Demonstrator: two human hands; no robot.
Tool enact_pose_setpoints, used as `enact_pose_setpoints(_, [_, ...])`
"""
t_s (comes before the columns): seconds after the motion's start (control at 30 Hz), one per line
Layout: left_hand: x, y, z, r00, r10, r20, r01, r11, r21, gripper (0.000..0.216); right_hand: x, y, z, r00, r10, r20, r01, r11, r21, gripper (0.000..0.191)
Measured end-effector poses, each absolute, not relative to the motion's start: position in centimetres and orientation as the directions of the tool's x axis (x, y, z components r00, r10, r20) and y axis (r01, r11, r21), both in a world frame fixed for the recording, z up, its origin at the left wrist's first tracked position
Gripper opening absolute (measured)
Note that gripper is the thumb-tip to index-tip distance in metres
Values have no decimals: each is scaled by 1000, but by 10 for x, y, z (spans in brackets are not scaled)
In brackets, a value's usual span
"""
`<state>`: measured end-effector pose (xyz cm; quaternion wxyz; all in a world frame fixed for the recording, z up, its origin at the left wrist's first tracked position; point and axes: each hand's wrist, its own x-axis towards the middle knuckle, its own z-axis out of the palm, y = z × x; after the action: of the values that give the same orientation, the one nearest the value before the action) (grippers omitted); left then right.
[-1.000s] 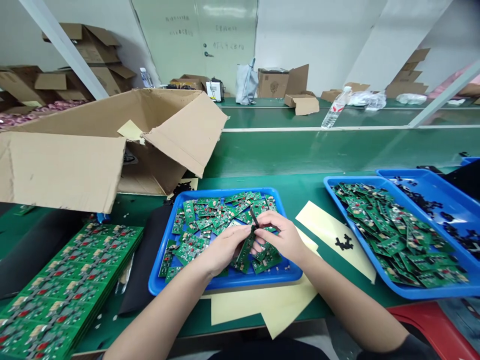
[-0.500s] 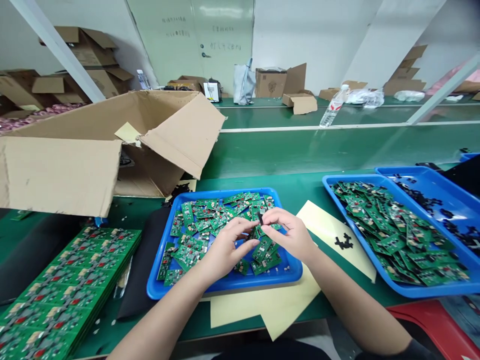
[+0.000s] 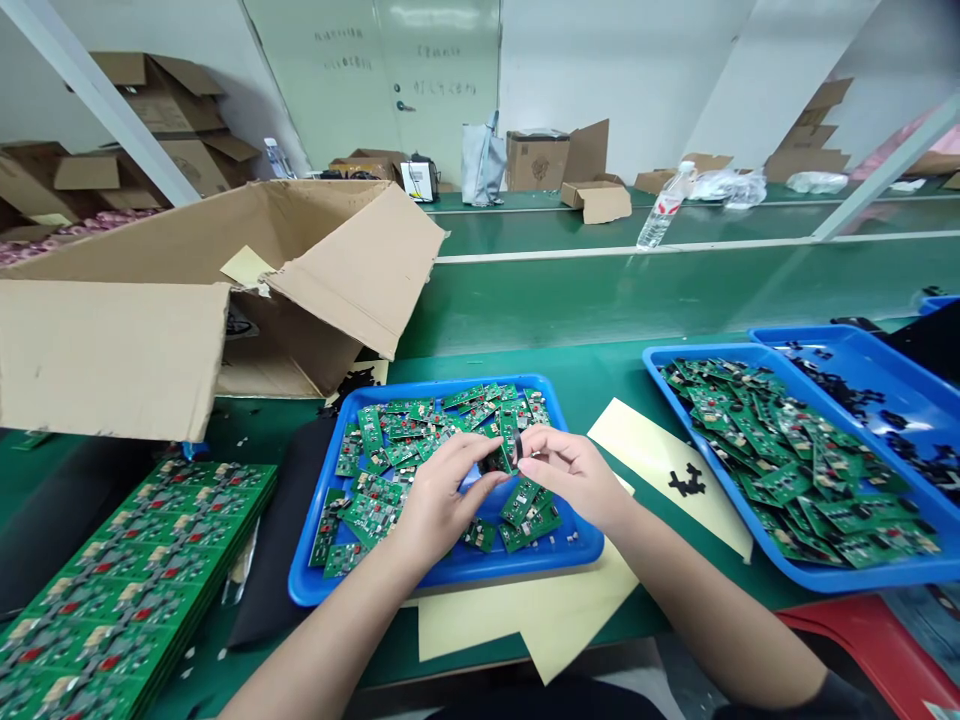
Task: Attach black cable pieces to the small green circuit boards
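Observation:
Both hands meet over the middle blue tray [image 3: 450, 572], which is full of small green circuit boards [image 3: 397, 440]. My left hand [image 3: 439, 500] pinches a small green board [image 3: 501, 458] between thumb and fingers. My right hand [image 3: 574, 475] is closed on the same small board together with a small black piece [image 3: 516, 447] held upright at its fingertips. The two hands touch at the fingertips just above the loose boards.
A big open cardboard box [image 3: 187, 300] stands at the left. Stacked green board panels [image 3: 127, 590] lie at the near left. Two more blue trays sit at the right, one with boards [image 3: 795, 455], one with black parts [image 3: 877, 400]. Yellow paper sheets [image 3: 660, 460] lie between the trays.
The hands have risen slightly and drawn closer over the tray; the larger stack of boards held a second ago is gone, leaving one small board and a black piece.

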<state>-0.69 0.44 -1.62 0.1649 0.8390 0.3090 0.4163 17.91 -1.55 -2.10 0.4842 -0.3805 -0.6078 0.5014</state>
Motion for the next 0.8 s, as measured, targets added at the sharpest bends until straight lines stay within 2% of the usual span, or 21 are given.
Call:
enact_pose_setpoints(0.13, [-7,4,-15,455,644,615,375,-765,524,24,179,-15,-21,-250,945,211,-21,213,-977,15])
enact_pose_setpoints(0.33, [-6,3,-17,450,633,630,369,-774,514,23,182,-17,-19,-272,904,331,79,363,-928,8])
enact_pose_setpoints(0.4, [-7,4,-16,427,642,637,396,-766,506,23,186,-16,-18,-303,891,338,109,384,-917,4])
enact_pose_setpoints(0.43, [-8,5,-16,405,651,642,419,-756,503,23,189,-16,-18,-316,892,322,112,372,-921,8])
enact_pose_setpoints(0.57, [-11,6,-11,316,626,713,499,-749,436,25,196,-11,-20,-338,924,178,8,192,-981,20])
enact_pose_setpoints(0.63, [-12,6,-10,321,547,773,489,-795,360,27,194,-9,-21,-332,938,103,-102,73,-992,24])
enact_pose_setpoints(0.7, [-12,5,-11,347,471,811,469,-836,285,29,190,-9,-22,-357,933,56,-200,-17,-980,36])
enact_pose_setpoints(0.8, [-11,5,-14,383,422,822,463,-857,224,32,184,-13,-20,-437,899,33,-244,-83,-966,39])
